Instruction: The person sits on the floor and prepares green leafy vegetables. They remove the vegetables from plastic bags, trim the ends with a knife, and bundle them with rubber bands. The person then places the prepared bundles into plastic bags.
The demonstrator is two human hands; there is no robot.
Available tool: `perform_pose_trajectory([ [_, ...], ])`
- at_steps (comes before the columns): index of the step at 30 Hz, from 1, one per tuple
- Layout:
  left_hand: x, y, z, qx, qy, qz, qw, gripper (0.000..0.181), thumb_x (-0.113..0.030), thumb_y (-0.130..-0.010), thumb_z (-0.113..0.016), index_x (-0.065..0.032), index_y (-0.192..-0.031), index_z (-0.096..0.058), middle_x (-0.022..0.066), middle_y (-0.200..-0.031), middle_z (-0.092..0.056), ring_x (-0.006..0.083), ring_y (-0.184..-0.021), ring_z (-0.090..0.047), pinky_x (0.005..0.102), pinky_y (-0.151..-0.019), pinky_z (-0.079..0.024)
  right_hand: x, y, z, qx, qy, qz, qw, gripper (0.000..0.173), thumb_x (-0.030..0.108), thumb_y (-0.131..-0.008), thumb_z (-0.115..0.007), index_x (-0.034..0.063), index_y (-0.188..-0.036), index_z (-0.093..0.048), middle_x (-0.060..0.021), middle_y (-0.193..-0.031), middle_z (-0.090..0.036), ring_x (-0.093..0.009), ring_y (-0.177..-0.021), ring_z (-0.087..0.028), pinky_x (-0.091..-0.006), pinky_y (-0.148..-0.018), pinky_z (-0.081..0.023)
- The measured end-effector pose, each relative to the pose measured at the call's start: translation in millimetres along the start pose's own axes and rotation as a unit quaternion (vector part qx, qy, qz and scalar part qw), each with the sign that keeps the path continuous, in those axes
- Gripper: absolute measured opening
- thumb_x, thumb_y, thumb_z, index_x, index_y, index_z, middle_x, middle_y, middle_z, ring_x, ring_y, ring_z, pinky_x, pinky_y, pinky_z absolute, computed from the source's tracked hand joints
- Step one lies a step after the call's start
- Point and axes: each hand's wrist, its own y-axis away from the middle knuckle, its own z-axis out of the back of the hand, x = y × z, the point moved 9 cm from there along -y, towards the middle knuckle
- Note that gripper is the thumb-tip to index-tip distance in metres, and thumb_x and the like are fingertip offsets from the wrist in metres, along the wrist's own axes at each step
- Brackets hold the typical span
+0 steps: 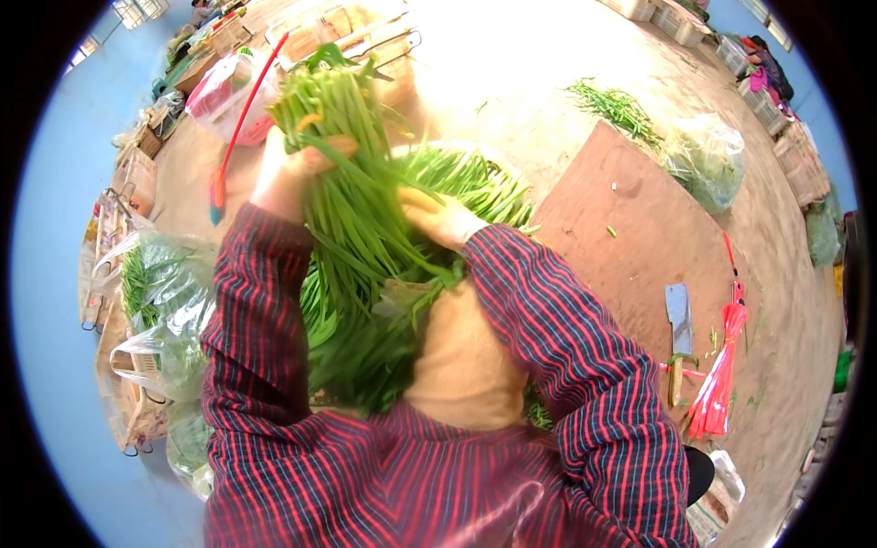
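Observation:
A thick bunch of long green stalks with flat leaves (349, 198) is upright before me, its pale cut ends at the top. My left hand (301, 161) grips it near those ends, thumb across the front. Against its right side lies my right hand (438, 216), fingers partly behind the leaves; whether it grips them is unclear. More dark green leaves (363, 349) hang below, beside my tan-covered lap. Behind my right hand lies a pile of similar stalks (473, 178).
A reddish-brown board (616, 226) at right bears a cleaver (678, 318) and a bundle of pink plastic ties (719, 377). Bagged greens (709, 161) sit behind it, and more bagged greens (164, 308) stand at left. A red stick (250, 113) leans near a pink-and-white bag (229, 96).

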Motion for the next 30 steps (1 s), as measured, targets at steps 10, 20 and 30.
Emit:
perform_pose_trajectory([
  [10, -198, 12, 45, 0.062, 0.058, -0.167, 0.982, 0.043, -0.025, -0.085, -0.059, -0.0001, -0.120, -0.055, 0.0140, -0.111, -0.064, 0.0259, -0.097, -0.063, 0.0399, -0.085, -0.053, -15, 4, -32, 0.088, 0.411, 0.118, 0.900, 0.059, 0.049, -0.089, -0.051, 0.0205, -0.140, -0.041, -0.0084, -0.145, -0.037, -0.031, -0.134, -0.032, -0.0495, -0.106, -0.028],
  [20, -335, 5, 57, -0.214, 0.008, -0.372, 0.903, 0.036, -0.026, -0.090, -0.058, -0.0052, -0.120, -0.058, 0.0104, -0.116, -0.062, 0.0226, -0.105, -0.059, 0.0374, -0.092, -0.049, -44, 13, -13, 0.110, 0.451, 0.072, 0.883, 0.063, 0.056, -0.091, -0.042, 0.0229, -0.144, -0.035, -0.0053, -0.150, -0.031, -0.028, -0.137, -0.028, -0.0472, -0.108, -0.027],
  [30, -288, -18, -24, -0.123, 0.082, -0.386, 0.911, 0.033, -0.011, -0.079, -0.068, -0.0006, -0.109, -0.061, 0.0129, -0.102, -0.065, 0.0244, -0.092, -0.065, 0.0378, -0.082, -0.055, 59, 174, 92, -0.160, 0.321, 0.043, 0.932, 0.032, 0.019, -0.079, -0.061, 0.0124, -0.110, -0.066, -0.0111, -0.111, -0.063, -0.028, -0.101, -0.061, -0.0379, -0.089, -0.048],
])
